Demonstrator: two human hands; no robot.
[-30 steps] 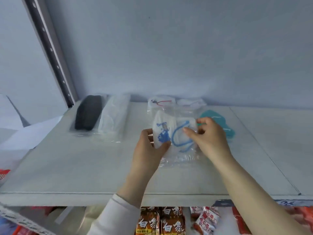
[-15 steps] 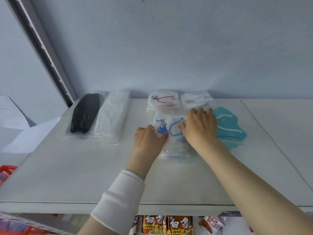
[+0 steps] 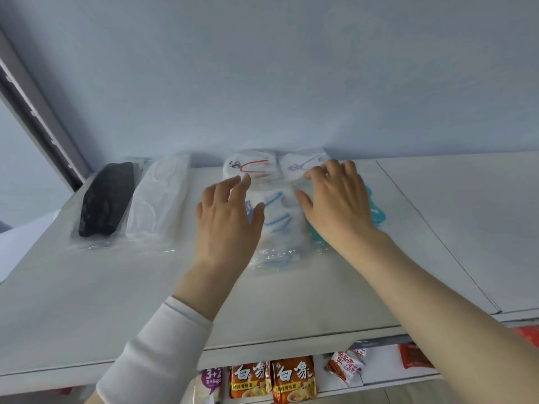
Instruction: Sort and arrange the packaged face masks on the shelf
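Both hands are seen palm-down over the masks at centre frame, w/ fingers spread apart and nothing gripped. The left hand point(image 3: 227, 211) is laid over the left edge of the blue-strap mask pack point(image 3: 280, 220); whether it's actually pressed on the plastic or just hovering can't be told. The right hand point(image 3: 335, 199) is spread across the teal mask pack point(image 3: 377, 212), w/ fingertips reaching the purple-print mask pack point(image 3: 303, 166) at the back.

The red-strap mask pack point(image 3: 249, 167) is sat just left of the purple one, against the back wall. Toward the left of the frame, a black mask pack point(image 3: 106, 199) and a white mask pack point(image 3: 159, 199) are laid side by side, touching, well apart from the hands. Everything's on the grey shelf point(image 3: 87, 301).

Noodle packets point(image 3: 272, 377) are visible below the shelf edge, bottom centre.
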